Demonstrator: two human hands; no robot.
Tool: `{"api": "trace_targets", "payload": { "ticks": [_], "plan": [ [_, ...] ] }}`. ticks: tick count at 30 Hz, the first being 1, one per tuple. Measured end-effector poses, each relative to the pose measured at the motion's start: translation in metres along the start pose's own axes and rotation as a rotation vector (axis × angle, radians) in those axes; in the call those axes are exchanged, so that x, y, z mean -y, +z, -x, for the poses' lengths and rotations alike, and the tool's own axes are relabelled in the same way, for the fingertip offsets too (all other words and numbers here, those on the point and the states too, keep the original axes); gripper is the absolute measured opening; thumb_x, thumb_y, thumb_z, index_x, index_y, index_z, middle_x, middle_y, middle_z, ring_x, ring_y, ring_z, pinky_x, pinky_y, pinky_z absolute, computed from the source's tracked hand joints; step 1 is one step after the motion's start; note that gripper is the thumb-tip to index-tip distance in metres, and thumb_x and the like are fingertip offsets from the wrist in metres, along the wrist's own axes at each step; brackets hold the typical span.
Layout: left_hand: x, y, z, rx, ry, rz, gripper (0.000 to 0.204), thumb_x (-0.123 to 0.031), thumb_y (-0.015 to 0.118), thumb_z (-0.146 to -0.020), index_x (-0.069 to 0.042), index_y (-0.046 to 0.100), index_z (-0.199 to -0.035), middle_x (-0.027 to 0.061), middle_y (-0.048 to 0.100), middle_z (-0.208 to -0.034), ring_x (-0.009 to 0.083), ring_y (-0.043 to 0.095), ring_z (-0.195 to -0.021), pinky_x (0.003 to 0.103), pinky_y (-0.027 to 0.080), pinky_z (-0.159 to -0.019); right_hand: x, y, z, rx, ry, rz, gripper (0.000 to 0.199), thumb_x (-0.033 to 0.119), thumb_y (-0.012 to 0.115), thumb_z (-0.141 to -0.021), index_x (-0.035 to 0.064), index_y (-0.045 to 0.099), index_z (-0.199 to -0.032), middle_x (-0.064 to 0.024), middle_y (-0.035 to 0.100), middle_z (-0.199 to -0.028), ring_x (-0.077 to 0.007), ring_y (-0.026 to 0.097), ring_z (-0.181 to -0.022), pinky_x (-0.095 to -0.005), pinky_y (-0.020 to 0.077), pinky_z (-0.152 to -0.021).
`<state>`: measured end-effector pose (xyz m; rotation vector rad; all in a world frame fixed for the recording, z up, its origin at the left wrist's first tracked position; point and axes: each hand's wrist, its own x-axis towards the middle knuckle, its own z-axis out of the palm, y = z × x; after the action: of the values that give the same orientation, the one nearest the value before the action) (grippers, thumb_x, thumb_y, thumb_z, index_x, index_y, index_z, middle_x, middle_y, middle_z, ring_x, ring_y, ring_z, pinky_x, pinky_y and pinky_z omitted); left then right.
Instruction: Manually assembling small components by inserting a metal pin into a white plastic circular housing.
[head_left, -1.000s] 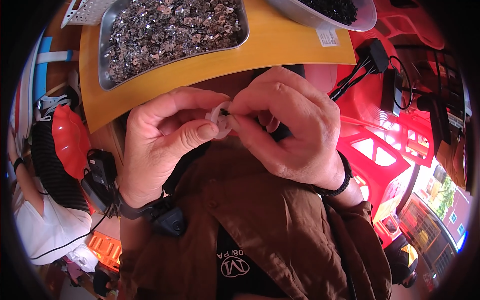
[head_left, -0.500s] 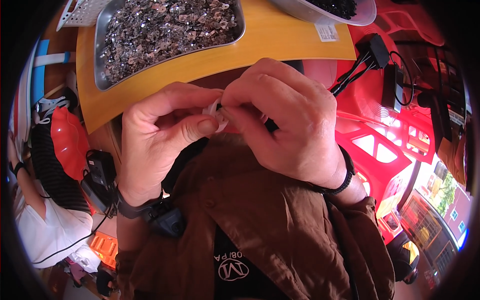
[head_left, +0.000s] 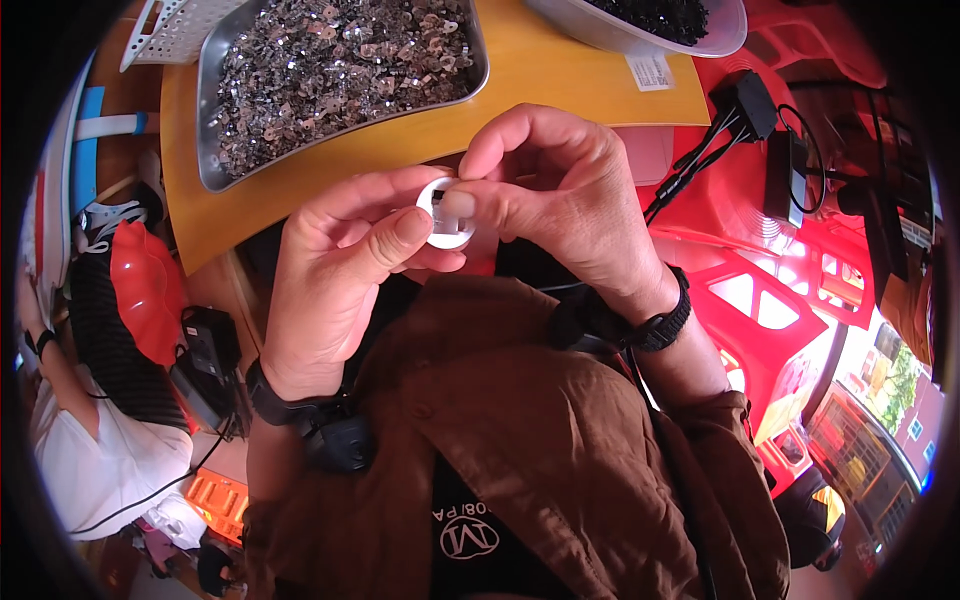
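White ring piece [head_left: 447, 212] sits at centre frame, pinched between the fingers [head_left: 400, 228] of the left hand [head_left: 335, 275] and the right hand [head_left: 560, 190], both closed tight on it. Probably a fitting step; the next move likely needs a steady, aligned press. Behind, a metal tray [head_left: 215, 110] of small metal parts rests on the yellow tabletop [head_left: 540, 85].

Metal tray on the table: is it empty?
No. The metal tray is heaped with small shiny metal pieces, while both hands hold a small white ring-shaped part in front of it.
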<state>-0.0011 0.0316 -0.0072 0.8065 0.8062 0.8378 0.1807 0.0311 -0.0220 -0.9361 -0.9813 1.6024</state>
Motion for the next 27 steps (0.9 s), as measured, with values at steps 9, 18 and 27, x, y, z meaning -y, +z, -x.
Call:
{"api": "trace_targets", "payload": {
  "ticks": [9, 18, 27],
  "plan": [
    [-0.004, -0.002, 0.003, -0.041, 0.037, -0.013, 0.03, -0.008, 0.063, -0.085, 0.001, 0.055, -0.113, 0.0125, 0.062, -0.104, 0.0179, 0.063, -0.09, 0.031, 0.053, -0.078, 0.008, -0.001, 0.008, 0.002, 0.037, 0.126, 0.022, 0.012, 0.068, -0.083, -0.0035, 0.059, -0.096, -0.0042, 0.065, -0.084, -0.0066, 0.06, -0.076, -0.0192, 0.0489, -0.066],
    [-0.006, 0.003, 0.003, -0.008, 0.13, -0.152, 0.026, 0.003, 0.063, -0.081, 0.001, 0.056, -0.106, 0.0125, 0.061, -0.107, 0.0171, 0.061, -0.095, 0.029, 0.05, -0.086, 0.004, 0.006, 0.008, 0.006, 0.037, 0.088, 0.022, 0.009, 0.067, -0.083, -0.0044, 0.059, -0.098, -0.0066, 0.065, -0.086, -0.0099, 0.063, -0.078, -0.0221, 0.0511, -0.069],
    [-0.006, 0.004, 0.002, 0.018, 0.245, -0.288, 0.025, 0.006, 0.065, -0.078, 0.002, 0.059, -0.102, 0.0086, 0.06, -0.102, 0.0151, 0.06, -0.093, 0.027, 0.051, -0.083, 0.011, 0.007, 0.012, -0.027, 0.085, 0.08, 0.016, 0.004, 0.066, -0.08, -0.0041, 0.06, -0.093, -0.0052, 0.064, -0.081, -0.0079, 0.061, -0.073, -0.0203, 0.0499, -0.065]
  ]
}}
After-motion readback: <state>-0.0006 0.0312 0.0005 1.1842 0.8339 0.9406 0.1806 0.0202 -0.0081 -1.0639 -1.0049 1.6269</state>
